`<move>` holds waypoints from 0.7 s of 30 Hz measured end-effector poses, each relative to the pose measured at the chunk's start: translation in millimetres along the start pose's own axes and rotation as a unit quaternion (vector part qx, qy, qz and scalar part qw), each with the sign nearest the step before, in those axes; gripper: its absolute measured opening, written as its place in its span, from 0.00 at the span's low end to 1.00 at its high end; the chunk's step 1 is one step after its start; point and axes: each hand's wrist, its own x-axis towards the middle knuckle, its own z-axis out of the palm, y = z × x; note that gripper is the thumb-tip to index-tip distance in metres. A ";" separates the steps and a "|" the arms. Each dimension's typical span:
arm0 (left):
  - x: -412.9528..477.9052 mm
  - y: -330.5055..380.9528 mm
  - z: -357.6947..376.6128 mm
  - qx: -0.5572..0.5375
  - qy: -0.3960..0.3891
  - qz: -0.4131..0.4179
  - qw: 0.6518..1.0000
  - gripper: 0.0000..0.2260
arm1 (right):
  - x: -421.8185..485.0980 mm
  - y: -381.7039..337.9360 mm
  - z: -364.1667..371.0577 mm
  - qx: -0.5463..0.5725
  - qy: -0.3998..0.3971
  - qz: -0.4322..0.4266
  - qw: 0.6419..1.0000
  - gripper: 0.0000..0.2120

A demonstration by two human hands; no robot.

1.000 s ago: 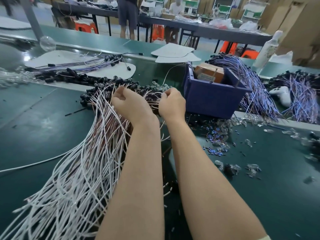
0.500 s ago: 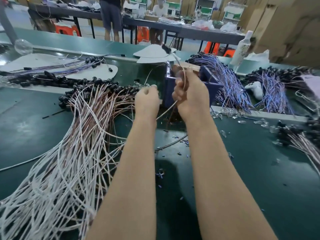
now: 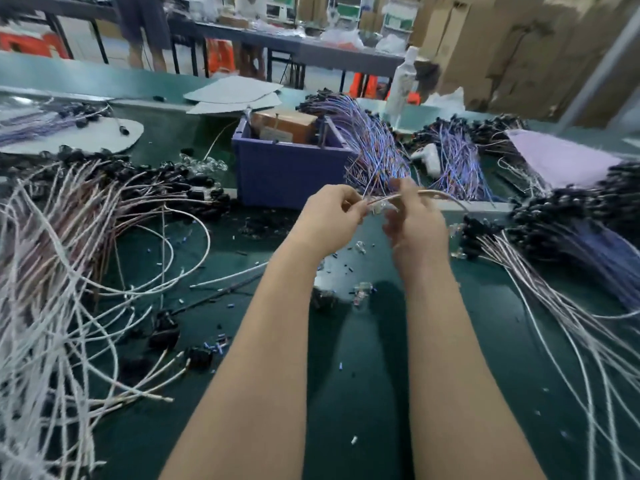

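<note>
cable (image 3: pixel 445 195) in pinch of left hand (image 3: pixel 329 216) and right hand (image 3: pixel 417 225); brown box (image 3: pixel 284 123) in blue bin (image 3: pixel 287 171)

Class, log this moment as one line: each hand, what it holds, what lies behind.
left hand: pinches wire | right hand: holds same wire | behind hands: blue bin

Both hands are raised above the green worktop (image 3: pixel 356 362), in front of the blue bin (image 3: pixel 287 171). The left hand (image 3: pixel 330 220) pinches one end of a thin cable (image 3: pixel 441 194) at the fingertips. The right hand (image 3: pixel 417 225) grips the same cable, which arcs away to the right. White cable piles (image 3: pixel 62 271) lie left; a purple wire bundle (image 3: pixel 374 147) lies just beyond the hands.
</note>
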 end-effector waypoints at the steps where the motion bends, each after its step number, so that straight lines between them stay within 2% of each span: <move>1: 1.3 -1.7 4.7 0.007 0.010 0.001 1.000 0.08 | -0.9 7.5 -0.8 -0.039 -0.046 0.000 0.998 0.08; 3: 2.9 -7.8 10.3 0.021 0.010 -0.006 1.000 0.07 | 0.8 19.1 -2.5 -0.095 -0.092 -0.017 0.991 0.09; 4: 4.0 -12.2 10.0 0.025 0.001 -0.017 1.000 0.07 | 3.7 22.4 -3.5 -0.111 -0.076 -0.033 0.990 0.10; 6: 4.9 -22.5 3.1 0.032 -0.017 -0.046 0.998 0.07 | 7.9 25.2 -7.3 -0.088 0.012 -0.049 0.995 0.12; 8: 6.8 -32.6 -7.2 0.042 -0.009 -0.069 0.997 0.06 | 12.0 24.5 -13.6 0.011 0.108 -0.033 0.994 0.13; 10: 6.6 -40.3 -14.2 0.049 0.014 -0.082 0.995 0.06 | 12.2 25.6 -18.3 0.083 0.152 -0.012 0.985 0.13; 13: 5.5 -42.5 -13.8 0.034 0.024 -0.077 0.996 0.06 | 6.9 30.0 -9.8 0.113 0.100 0.025 0.988 0.10; 16: 3.9 -38.6 -9.8 0.015 0.027 -0.062 0.998 0.05 | 1.0 32.8 2.8 0.091 0.027 0.039 0.995 0.09; 21: 2.0 -33.9 -1.5 -0.007 0.037 -0.033 0.999 0.04 | -6.8 37.3 11.0 0.046 -0.048 0.079 0.995 0.09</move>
